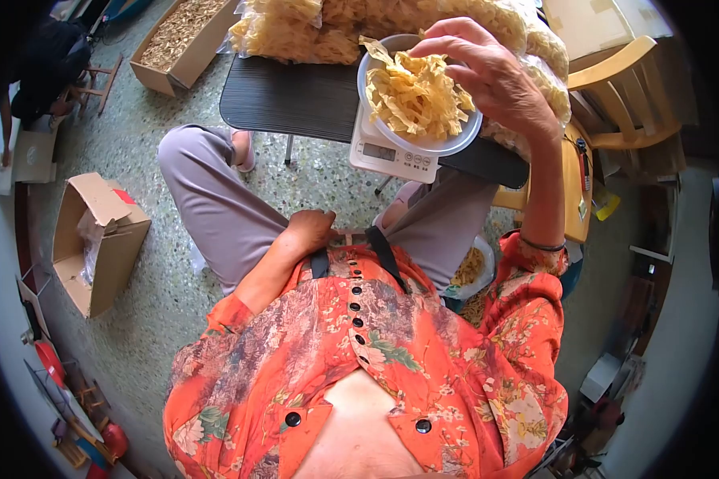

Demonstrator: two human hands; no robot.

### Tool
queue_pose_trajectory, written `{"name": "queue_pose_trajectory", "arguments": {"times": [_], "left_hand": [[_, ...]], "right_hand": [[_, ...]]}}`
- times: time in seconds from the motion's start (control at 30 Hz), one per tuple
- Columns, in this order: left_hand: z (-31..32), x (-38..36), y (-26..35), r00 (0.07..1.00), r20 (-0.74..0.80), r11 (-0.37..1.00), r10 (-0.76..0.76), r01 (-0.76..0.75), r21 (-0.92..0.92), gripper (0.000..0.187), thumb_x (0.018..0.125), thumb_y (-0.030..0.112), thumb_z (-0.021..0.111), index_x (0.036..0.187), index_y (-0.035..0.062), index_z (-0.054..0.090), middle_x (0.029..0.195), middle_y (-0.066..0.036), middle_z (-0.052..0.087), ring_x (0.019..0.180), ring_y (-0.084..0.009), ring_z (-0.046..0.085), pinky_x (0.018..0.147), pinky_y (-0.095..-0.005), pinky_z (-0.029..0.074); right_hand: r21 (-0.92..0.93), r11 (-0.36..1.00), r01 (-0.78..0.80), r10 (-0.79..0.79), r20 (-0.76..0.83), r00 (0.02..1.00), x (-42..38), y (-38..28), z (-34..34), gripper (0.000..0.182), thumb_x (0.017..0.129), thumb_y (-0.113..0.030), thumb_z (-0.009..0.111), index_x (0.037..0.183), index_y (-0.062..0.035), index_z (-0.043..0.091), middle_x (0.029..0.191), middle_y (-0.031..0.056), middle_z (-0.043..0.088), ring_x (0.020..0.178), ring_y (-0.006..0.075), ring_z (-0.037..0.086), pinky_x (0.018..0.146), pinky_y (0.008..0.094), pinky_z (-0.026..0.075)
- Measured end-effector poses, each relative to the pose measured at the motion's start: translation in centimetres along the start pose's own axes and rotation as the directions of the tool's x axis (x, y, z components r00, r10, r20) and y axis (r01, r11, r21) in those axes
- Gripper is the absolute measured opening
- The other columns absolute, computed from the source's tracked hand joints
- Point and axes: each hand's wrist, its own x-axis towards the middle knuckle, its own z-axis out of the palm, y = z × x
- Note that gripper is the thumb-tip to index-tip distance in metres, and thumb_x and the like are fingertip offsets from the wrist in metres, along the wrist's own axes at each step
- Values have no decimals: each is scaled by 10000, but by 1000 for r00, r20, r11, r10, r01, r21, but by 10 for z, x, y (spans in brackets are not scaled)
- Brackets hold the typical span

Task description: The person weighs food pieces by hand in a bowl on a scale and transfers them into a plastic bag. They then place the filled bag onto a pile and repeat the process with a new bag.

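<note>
My right hand (491, 72) reaches over the far right rim of a round plastic bowl (453, 146), its bent fingers closed at the dried yellow strips (415, 96) heaped inside. The exact grip is partly hidden by the back of the hand. Under the bowl stands a white digital scale (393, 160) with buttons and a small display whose digits I cannot read. In my lap, my left hand (311, 228) rests with its fingers curled, and nothing shows in it.
Clear bags of similar strips (299, 32) pile up on the black folding table (287, 100). A wooden chair (627, 96) stands at the right. On the floor are an open cardboard box (112, 259), a long carton of brown pieces (176, 48) and a bag of pieces (475, 267). Another person (52, 68) sits far left.
</note>
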Motion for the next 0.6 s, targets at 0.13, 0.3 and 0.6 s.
{"name": "queue_pose_trajectory", "arguments": {"times": [0.13,0.3,0.6], "left_hand": [[-3,-3,3,1000,17,1000,1,-1,5,406,901,413,667,1090,54,658,1032,-206,719,988,-400,696,836,-518,541],[1,-2,-2,1000,-6,1000,11,-10,7,386,907,391,668,1076,44,665,1022,-212,724,978,-404,700,832,-534,539],[-1,-4,-2,999,-17,999,48,-48,-1,380,923,361,656,1138,49,630,1009,-232,713,985,-430,679,834,-535,521]], "right_hand": [[-151,989,10,-22,-79,997,-4,-1,7,236,844,-21,737,1039,-154,735,1167,65,625,1083,288,640,945,389,534],[-56,997,-52,47,-90,995,-20,2,0,171,867,-5,729,1006,-105,737,1094,59,673,1000,238,681,863,344,562],[504,836,-216,415,-326,849,-43,14,8,118,966,-46,701,1072,-30,750,968,2,744,865,61,658,792,230,554]]}}
